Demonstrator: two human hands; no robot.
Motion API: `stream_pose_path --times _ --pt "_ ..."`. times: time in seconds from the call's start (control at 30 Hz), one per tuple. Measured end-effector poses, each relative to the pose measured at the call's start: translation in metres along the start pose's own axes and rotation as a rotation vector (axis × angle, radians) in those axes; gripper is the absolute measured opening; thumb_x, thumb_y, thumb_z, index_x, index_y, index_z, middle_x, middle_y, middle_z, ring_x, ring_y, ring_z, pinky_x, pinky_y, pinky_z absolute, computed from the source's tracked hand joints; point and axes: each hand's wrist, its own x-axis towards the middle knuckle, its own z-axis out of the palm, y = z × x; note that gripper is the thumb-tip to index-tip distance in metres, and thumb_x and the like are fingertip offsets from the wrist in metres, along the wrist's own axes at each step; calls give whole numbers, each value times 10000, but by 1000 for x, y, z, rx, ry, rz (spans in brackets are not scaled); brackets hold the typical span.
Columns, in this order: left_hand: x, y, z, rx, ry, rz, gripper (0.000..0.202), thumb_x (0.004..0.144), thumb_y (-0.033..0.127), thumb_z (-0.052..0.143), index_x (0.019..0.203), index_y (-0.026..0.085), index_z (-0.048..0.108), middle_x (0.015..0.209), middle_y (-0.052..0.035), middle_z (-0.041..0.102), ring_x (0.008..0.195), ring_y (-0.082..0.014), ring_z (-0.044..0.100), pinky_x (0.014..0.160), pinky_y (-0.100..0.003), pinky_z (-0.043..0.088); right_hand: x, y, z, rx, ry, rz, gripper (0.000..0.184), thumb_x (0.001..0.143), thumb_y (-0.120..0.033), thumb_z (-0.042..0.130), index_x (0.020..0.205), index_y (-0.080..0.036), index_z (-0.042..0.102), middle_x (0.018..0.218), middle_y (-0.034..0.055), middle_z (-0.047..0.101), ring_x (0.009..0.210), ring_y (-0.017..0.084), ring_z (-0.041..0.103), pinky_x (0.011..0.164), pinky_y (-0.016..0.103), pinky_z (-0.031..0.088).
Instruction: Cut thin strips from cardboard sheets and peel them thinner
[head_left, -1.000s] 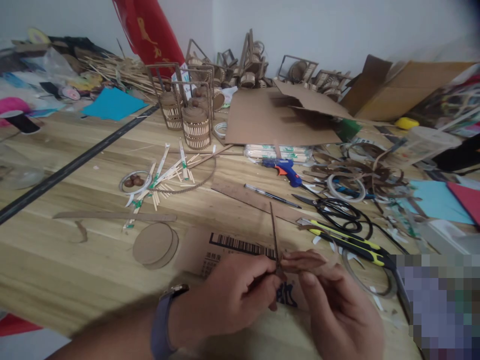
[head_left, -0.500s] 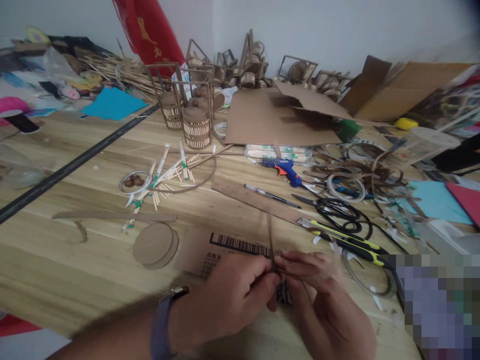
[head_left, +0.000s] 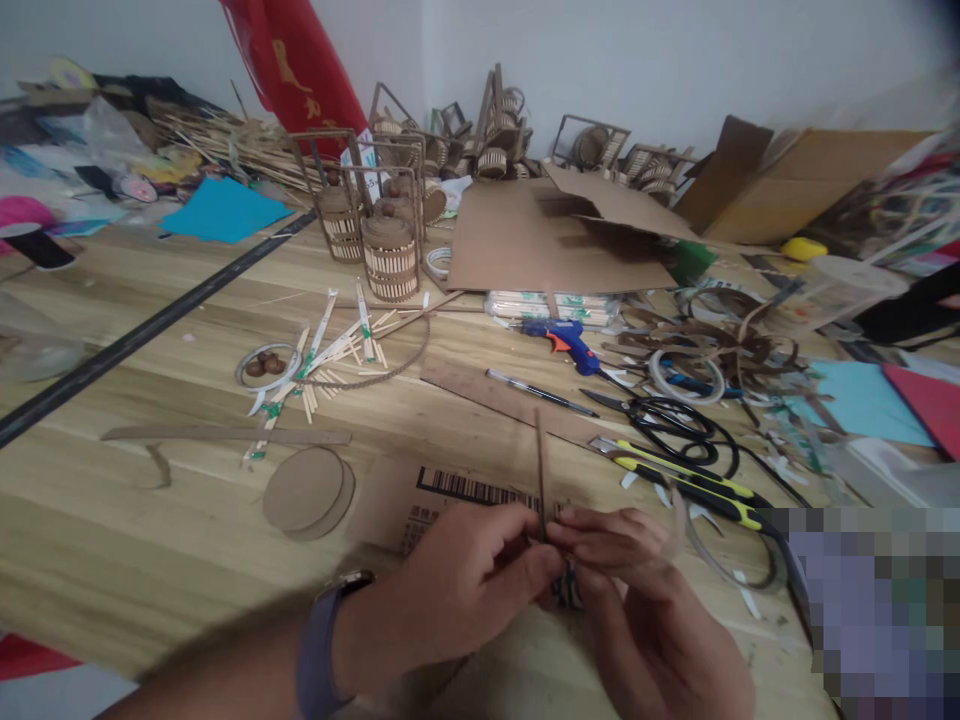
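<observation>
My left hand (head_left: 457, 585) and my right hand (head_left: 652, 600) meet at the front, fingertips close together. A thin brown strip (head_left: 541, 465) stands up between them, pinched by the fingers of both; its lower end is hidden. Beneath the hands lies a piece of cardboard (head_left: 382, 490) printed with a barcode. Two overlapping cardboard discs (head_left: 304, 492) rest to its left. A flat brown strip (head_left: 225, 435) is behind the discs. Right of my hands is a yellow-and-black utility knife (head_left: 682, 475), close to a pair of black-handled scissors (head_left: 637, 405).
A blue glue gun (head_left: 562, 340), a pen (head_left: 540, 392) and a long cardboard strip (head_left: 495, 395) lie beyond my hands. Short wooden sticks (head_left: 345, 350) are scattered near a tape ring (head_left: 247, 365) with brown balls in it. Slatted miniature baskets (head_left: 390, 260) stand farther back, beside cardboard sheets (head_left: 510, 230).
Both hands keep almost the same place and grip. The upright strip shows slightly more clearly between the fingers. The whole view has shifted very slightly.
</observation>
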Motion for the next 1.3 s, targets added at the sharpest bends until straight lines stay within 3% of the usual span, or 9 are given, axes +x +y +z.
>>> stream_pose_path --times 0.23,0.37,0.57,0.7,0.87,1.07,1.2,1.3 --pt "1 -2 0 60 8 16 338 981 382 423 793 174 612 755 -82 737 689 -192 686 621 -256 466 8 2 -3 -131 -64 -71 131 944 -173 591 1014 -273 640 875 27 806 851 243 769 756 404 581" --pt "-1 2 -1 70 -31 19 347 978 370 416 774 172 615 775 -101 756 704 -199 696 625 -256 466 1 2 0 -28 -13 19 112 951 -169 592 977 -271 629 849 21 788 862 232 758 768 399 590" --pt "-1 3 -4 105 -65 121 343 970 283 403 686 185 569 690 -63 722 657 -165 645 634 -245 424 -1 -1 1 76 50 213 134 1007 -314 580 927 -270 678 871 36 775 869 183 757 712 273 623" --pt "0 1 -4 71 -72 64 332 970 329 427 718 181 586 712 -67 724 636 -163 630 588 -238 406 3 -2 -1 136 50 240 151 1011 -289 573 895 -255 663 838 42 784 795 193 774 658 278 636" --pt "1 -4 -1 -96 -42 -8 371 980 488 482 858 164 615 784 -71 716 712 -186 673 610 -240 454 -2 2 0 93 20 85 82 981 -196 577 992 -258 630 885 46 775 902 219 749 792 376 620" --pt "3 -11 1 -103 -8 -29 352 998 448 441 862 163 596 772 -74 711 697 -187 673 622 -252 479 5 6 1 -166 -82 -111 74 994 -244 574 1036 -235 635 1005 64 785 979 223 722 841 374 558" --pt "2 -9 2 -100 -16 -32 318 984 412 439 818 177 576 705 -58 705 637 -173 653 594 -239 465 5 5 1 -174 -66 -117 101 1002 -188 548 1008 -240 635 942 36 786 983 200 699 891 354 498" --pt "1 -7 1 0 -26 -4 302 965 345 432 751 183 571 649 -41 688 580 -149 604 547 -226 399 -1 5 1 -92 -33 -18 93 1001 -192 554 1024 -249 624 929 21 782 989 188 700 910 339 504"
